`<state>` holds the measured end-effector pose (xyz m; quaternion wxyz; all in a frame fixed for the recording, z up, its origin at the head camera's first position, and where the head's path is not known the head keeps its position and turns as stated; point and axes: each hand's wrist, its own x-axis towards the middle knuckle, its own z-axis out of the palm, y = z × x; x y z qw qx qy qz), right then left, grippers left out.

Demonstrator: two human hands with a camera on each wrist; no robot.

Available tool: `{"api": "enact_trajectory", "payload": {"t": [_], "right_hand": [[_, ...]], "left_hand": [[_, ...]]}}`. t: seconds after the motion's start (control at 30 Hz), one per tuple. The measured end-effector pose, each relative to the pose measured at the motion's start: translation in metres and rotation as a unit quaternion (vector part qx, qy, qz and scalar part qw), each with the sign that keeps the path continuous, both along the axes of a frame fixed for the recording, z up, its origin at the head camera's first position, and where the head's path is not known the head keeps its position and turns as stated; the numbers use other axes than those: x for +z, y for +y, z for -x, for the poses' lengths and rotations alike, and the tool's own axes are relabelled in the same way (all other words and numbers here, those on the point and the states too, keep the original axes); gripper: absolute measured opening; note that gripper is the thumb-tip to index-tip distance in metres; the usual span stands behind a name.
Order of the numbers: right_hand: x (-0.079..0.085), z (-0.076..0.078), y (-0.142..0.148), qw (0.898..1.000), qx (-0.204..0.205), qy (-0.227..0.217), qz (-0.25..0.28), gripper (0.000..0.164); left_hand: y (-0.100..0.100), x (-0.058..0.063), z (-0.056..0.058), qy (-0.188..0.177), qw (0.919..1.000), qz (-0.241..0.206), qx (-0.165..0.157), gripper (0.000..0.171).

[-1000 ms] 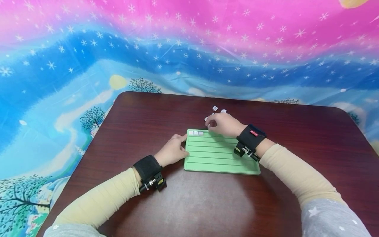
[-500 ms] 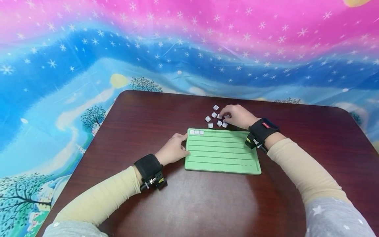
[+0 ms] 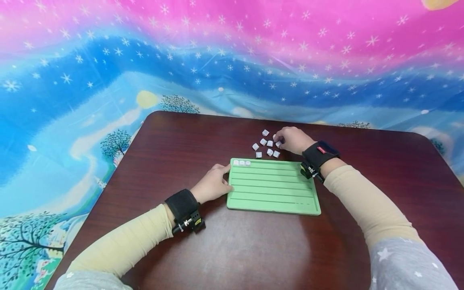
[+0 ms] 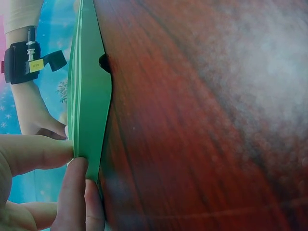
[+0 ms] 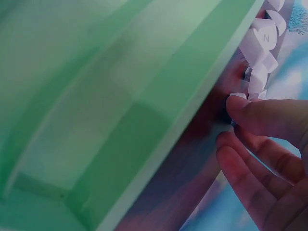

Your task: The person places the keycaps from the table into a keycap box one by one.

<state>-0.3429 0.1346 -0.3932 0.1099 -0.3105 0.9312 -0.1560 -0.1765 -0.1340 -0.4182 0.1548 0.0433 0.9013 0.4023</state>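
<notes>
A green ridged tray [image 3: 272,189] lies on the table, with a short row of white keycaps [image 3: 241,163] in its top left corner. My left hand [image 3: 212,184] grips the tray's left edge; in the left wrist view its thumb [image 4: 38,154] and fingers meet the green side wall. Beyond the tray's far edge, my right hand [image 3: 295,140] is among loose white keycaps [image 3: 270,152]. In the right wrist view its thumb [image 5: 260,115] and index finger pinch one white keycap [image 5: 237,97], mostly hidden by the fingers. Another loose keycap [image 5: 266,38] shows the letter N.
The dark brown table [image 3: 232,249] extends around the tray on all sides. A patterned pink and blue cloth [image 3: 217,60] hangs behind its far edge. Black camera straps [image 3: 183,205] sit on both wrists.
My right hand has moved from over the tray's far edge up and right to the loose keycaps, bringing more of them into sight. My left hand keeps its place on the tray.
</notes>
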Motion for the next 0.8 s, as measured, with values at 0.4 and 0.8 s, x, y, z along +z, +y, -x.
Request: {"api": "enact_trajectory", "payload": {"t": [0.4,0.8], "right_hand": [[-0.0030,0.0005,0.0017,1.000,-0.017,-0.008,-0.009,0.023],[-0.0034,-0.0024,0.0045,1.000,-0.024,-0.008,0.007,0.012]], "left_hand": [[0.0017,0.0014,-0.0009,0.003,1.0000,0.001,-0.004,0.081],[-0.0005,-0.0017,-0.0013,0.002,1.0000,0.003,0.001,0.081]]}}
